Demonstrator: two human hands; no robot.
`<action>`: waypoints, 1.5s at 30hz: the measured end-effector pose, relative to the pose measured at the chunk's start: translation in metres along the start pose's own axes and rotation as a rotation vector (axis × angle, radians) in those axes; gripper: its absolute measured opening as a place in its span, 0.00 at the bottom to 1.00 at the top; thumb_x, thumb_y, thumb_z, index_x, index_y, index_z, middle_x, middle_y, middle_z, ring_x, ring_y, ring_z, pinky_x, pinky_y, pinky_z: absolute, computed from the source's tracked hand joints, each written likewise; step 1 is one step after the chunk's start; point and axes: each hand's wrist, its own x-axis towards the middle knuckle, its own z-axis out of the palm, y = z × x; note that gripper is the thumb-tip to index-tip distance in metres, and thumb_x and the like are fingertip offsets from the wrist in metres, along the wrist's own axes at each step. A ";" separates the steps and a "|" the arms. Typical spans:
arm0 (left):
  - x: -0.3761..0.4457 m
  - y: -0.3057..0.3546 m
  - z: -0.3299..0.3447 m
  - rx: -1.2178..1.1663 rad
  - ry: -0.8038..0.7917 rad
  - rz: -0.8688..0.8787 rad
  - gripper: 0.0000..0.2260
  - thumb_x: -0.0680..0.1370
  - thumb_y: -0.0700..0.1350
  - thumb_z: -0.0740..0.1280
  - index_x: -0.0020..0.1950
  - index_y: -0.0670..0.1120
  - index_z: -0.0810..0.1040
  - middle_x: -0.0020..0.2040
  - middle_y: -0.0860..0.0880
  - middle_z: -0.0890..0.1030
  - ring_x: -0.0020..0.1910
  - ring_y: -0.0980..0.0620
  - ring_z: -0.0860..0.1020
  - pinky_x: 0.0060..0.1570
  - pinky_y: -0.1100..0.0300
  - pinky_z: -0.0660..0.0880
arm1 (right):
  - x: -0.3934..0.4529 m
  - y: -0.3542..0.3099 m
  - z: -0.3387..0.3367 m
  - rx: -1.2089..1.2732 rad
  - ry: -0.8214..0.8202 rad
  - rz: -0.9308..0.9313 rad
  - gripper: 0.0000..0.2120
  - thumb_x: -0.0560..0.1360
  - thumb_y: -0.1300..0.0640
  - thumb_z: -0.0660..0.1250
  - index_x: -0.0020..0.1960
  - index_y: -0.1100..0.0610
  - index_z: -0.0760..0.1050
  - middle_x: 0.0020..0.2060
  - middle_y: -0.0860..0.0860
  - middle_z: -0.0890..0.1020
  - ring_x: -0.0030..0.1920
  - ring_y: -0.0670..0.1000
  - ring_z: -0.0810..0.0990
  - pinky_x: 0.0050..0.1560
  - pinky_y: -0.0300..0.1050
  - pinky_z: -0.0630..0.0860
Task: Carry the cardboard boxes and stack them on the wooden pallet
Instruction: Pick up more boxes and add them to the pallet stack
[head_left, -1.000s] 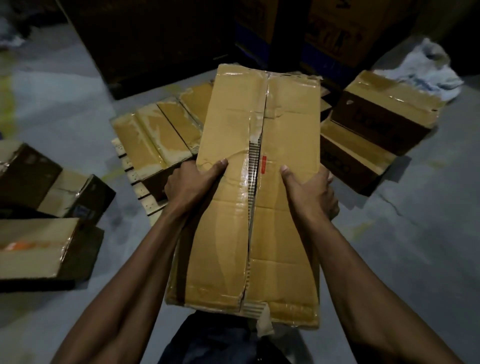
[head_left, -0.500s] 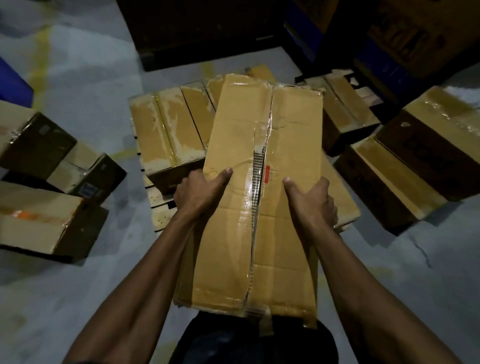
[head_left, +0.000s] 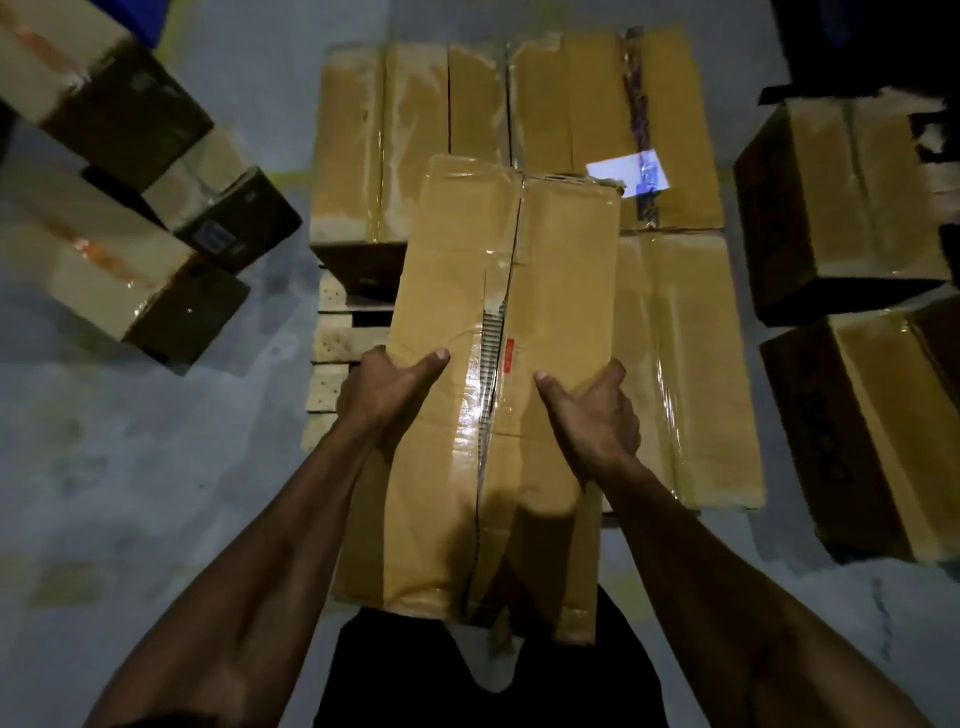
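I hold a long taped cardboard box (head_left: 550, 291) in front of me, its far end over the pallet. My left hand (head_left: 387, 395) grips its left edge with the thumb on top. My right hand (head_left: 592, 415) grips the right edge the same way. The wooden pallet (head_left: 337, 332) shows bare slats at its near left corner. On it lie a box at the far left (head_left: 363, 145), one at the far right (head_left: 597, 114) with a white label, and one at the near right (head_left: 685, 364).
Several loose boxes (head_left: 104, 260) lie on the grey concrete floor (head_left: 130, 493) to the left. Two more boxes (head_left: 841, 208) sit to the right of the pallet. Dark stacks stand at the top right corner.
I have stepped closer to the pallet and look straight down on it. The held box now hangs over the pallet's near part. My grip is unchanged.
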 end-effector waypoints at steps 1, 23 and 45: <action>0.005 -0.003 0.009 -0.014 -0.003 -0.026 0.31 0.66 0.75 0.66 0.54 0.50 0.78 0.48 0.49 0.83 0.47 0.46 0.81 0.54 0.46 0.79 | 0.011 0.007 0.005 -0.001 -0.022 0.002 0.45 0.71 0.33 0.69 0.76 0.57 0.55 0.67 0.57 0.74 0.66 0.61 0.73 0.63 0.55 0.71; 0.171 -0.091 0.169 -0.181 -0.026 -0.135 0.33 0.70 0.68 0.70 0.67 0.48 0.73 0.58 0.48 0.80 0.58 0.42 0.78 0.61 0.44 0.76 | 0.191 0.110 0.131 -0.048 -0.005 -0.093 0.48 0.70 0.37 0.73 0.77 0.62 0.57 0.72 0.60 0.66 0.72 0.62 0.63 0.71 0.61 0.64; 0.200 -0.093 0.213 -0.089 0.045 -0.086 0.30 0.76 0.58 0.71 0.70 0.43 0.69 0.64 0.42 0.78 0.62 0.40 0.76 0.59 0.49 0.75 | 0.214 0.163 0.147 -0.731 -0.045 -0.376 0.38 0.81 0.35 0.48 0.81 0.54 0.41 0.80 0.60 0.42 0.80 0.60 0.41 0.76 0.59 0.45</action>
